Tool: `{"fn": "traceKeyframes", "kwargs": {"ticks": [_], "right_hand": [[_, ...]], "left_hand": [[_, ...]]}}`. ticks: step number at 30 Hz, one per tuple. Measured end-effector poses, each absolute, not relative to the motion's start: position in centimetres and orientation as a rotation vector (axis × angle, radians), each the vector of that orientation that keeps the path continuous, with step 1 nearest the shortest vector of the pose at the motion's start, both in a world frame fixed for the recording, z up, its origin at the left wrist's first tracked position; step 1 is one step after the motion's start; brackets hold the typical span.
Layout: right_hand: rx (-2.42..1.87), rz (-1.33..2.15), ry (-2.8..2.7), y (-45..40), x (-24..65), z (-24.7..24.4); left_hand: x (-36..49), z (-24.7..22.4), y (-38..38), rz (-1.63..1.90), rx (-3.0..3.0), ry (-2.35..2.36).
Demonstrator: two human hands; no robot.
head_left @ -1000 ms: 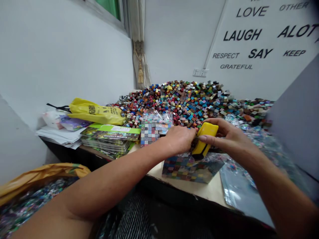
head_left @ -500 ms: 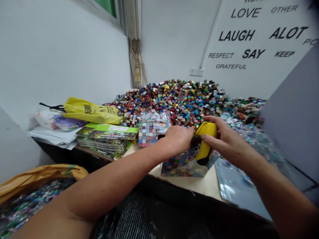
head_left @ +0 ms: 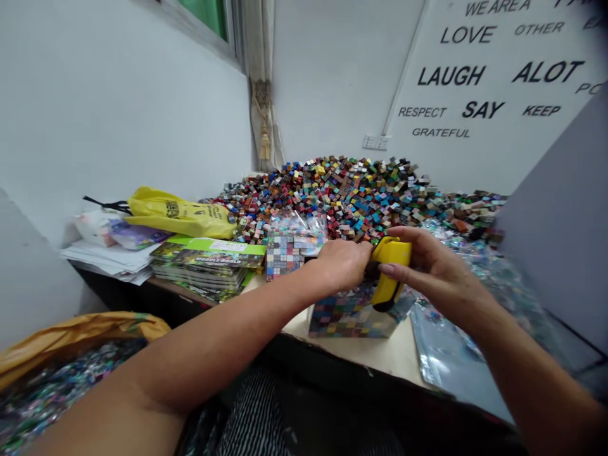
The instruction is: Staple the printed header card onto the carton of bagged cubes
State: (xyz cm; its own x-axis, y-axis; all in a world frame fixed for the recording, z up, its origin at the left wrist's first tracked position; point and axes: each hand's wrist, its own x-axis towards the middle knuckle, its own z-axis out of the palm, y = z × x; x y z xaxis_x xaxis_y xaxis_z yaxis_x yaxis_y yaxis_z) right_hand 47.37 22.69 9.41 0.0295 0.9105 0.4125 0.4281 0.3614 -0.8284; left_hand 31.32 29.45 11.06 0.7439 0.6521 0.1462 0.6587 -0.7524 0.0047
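A box [head_left: 351, 320] patterned with coloured squares stands at the table's front edge. My right hand [head_left: 430, 263] holds a yellow tool with a black lower end [head_left: 392, 272] upright against the box's near right side, thumb in front and fingers behind; its exact kind is unclear. Closed into a fist, my left hand [head_left: 344, 263] lies over the box's top, close to the tool's left side. What its fingers grip is hidden. Just left of the box is a clear bag of small patterned cubes [head_left: 284, 253].
Behind the box rises a big pile of small coloured cubes [head_left: 351, 190]. Clear plastic bags [head_left: 494, 278] lie at right. At left are stacked booklets [head_left: 199, 263], a yellow drawstring bag [head_left: 180, 212] and papers [head_left: 111, 256]. An orange sack [head_left: 118, 323] stands below.
The yellow tool has shifted slightly left and down against the box, with my right hand around it. My left hand stays nearly in place. The view has tilted up a little.
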Motion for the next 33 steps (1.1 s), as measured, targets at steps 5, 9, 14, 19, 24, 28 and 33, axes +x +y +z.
{"fn": "traceKeyframes", "kwargs": {"ticks": [5,9,14,19,24,28,33], "right_hand": [[-1.216,0.732,-1.363,23.3,48.5,10.9],[-1.268,0.673,-1.305,23.1,50.6,13.3],[-1.133,0.593,-1.178,21.4,51.6,14.7],[-0.952,0.380,-1.053,19.3,52.1,13.6],[-0.903,0.389,-0.939,17.3,52.9,11.7],[-1.023,0.410,-0.833,16.0,54.1,9.8],[-1.049,0.441,-0.732,15.0,54.4,8.4]], "left_hand": [[31.3,11.2,29.4,-0.168,-2.889,-1.100],[31.1,10.9,30.2,-0.170,-2.915,-1.055],[31.0,11.4,30.7,-0.108,-2.957,-1.043],[31.4,13.5,30.5,0.010,-3.017,-1.040],[32.1,14.4,31.1,0.008,-3.071,-0.993],[32.1,14.0,31.5,-0.021,-3.106,-1.021],[32.0,13.8,30.9,-0.005,-3.079,-1.049]]}}
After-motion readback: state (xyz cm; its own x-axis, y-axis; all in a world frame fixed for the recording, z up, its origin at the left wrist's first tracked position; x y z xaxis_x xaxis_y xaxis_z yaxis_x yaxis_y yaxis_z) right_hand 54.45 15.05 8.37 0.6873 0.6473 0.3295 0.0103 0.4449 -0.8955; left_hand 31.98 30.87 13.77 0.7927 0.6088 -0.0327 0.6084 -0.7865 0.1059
